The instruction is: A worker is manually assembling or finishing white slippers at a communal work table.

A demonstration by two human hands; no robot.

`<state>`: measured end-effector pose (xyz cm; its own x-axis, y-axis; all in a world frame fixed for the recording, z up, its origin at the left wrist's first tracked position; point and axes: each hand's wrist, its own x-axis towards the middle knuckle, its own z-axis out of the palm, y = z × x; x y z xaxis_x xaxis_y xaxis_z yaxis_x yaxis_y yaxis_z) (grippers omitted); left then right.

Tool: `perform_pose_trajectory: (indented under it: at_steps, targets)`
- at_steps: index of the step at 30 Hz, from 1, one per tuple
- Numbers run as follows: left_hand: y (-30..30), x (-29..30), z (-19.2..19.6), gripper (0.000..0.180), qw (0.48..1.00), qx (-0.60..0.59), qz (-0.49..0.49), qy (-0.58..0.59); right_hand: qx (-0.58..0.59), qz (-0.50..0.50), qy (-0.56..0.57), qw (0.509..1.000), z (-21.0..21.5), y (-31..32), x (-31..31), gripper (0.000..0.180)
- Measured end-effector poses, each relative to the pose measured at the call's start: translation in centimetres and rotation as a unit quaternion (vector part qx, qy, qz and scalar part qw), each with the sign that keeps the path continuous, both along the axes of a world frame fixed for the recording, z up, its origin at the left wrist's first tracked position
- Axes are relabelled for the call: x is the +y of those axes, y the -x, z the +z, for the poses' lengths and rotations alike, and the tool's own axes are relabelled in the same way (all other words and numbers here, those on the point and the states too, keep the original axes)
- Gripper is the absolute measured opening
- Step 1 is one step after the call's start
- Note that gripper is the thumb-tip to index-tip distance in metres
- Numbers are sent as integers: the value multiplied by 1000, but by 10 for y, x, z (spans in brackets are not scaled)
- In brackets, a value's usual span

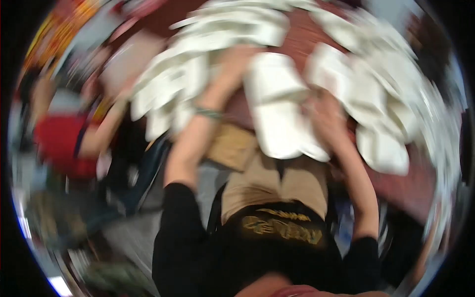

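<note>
In front of me a pair of white slippers (279, 106) lies side by side over the table's near edge, with one partly hidden behind the other. My right hand (324, 114) is at their right side, its blurred fingers closed on the slipper's edge. Stretched forward, my left hand (242, 57) is next to the far end of the pair and the row of slippers beyond. Motion smears its fingers, so their pose is unclear. A dark band (209, 113) circles my left wrist.
Overlapping white slippers (222, 27) fan across the back and left of the reddish-brown table (302, 29). More white slippers (383, 109) are piled at the right. A brown cardboard box (231, 146) stands by my lap. At the left, a person in a red top (62, 143) reaches toward a pale, blurred flat object.
</note>
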<state>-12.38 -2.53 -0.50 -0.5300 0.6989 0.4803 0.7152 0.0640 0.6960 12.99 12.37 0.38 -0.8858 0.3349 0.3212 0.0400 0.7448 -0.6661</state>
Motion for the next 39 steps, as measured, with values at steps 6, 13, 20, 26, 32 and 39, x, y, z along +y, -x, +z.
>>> perform_pose_trajectory:
  at_steps: [6,13,20,26,32,39]
  targets:
    - [-120,-1,50,66,990,44,86,99,98,-51,150,982,-2,-37,35,66]
    - [-117,-5,24,69,962,123,145,197,139,-14,-105,985,37,-51,34,34]
    - [-116,27,17,50,945,170,148,238,36,-78,-321,943,41,-41,90,57]
    - [-110,0,4,57,938,197,170,231,3,-77,-380,922,19,-23,88,63]
    - [-108,-5,1,58,946,175,179,207,7,-68,-390,918,21,-37,86,61]
    - [-108,-20,25,65,948,228,173,142,-194,118,-344,911,119,-59,69,46]
